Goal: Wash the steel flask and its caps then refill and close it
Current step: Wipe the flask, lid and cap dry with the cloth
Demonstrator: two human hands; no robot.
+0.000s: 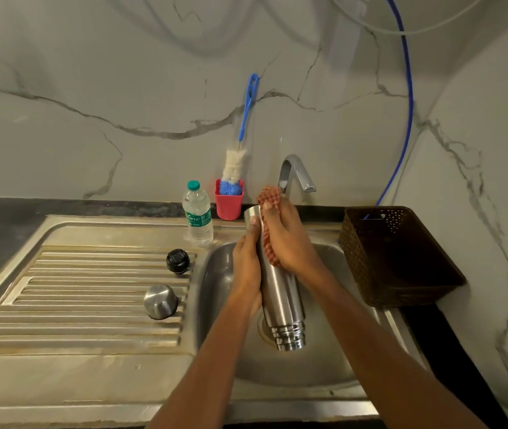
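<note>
The steel flask (280, 298) hangs tilted over the sink bowl (314, 370), its threaded mouth pointing down toward me and its base up by the tap. My left hand (246, 267) grips its left side. A red checked cloth (268, 230) is pressed against the upper part of the flask by my right hand (286, 239). On the ribbed drainboard (91, 292) stand the black inner cap (178, 261) and, nearer to me, the steel outer cap (160, 301).
A plastic water bottle (198, 213) with a green cap stands at the sink's back edge beside a red cup (228, 204) that holds a blue bottle brush (240, 140). The tap (297, 174) rises behind the flask. A brown basket (398, 258) sits to the right.
</note>
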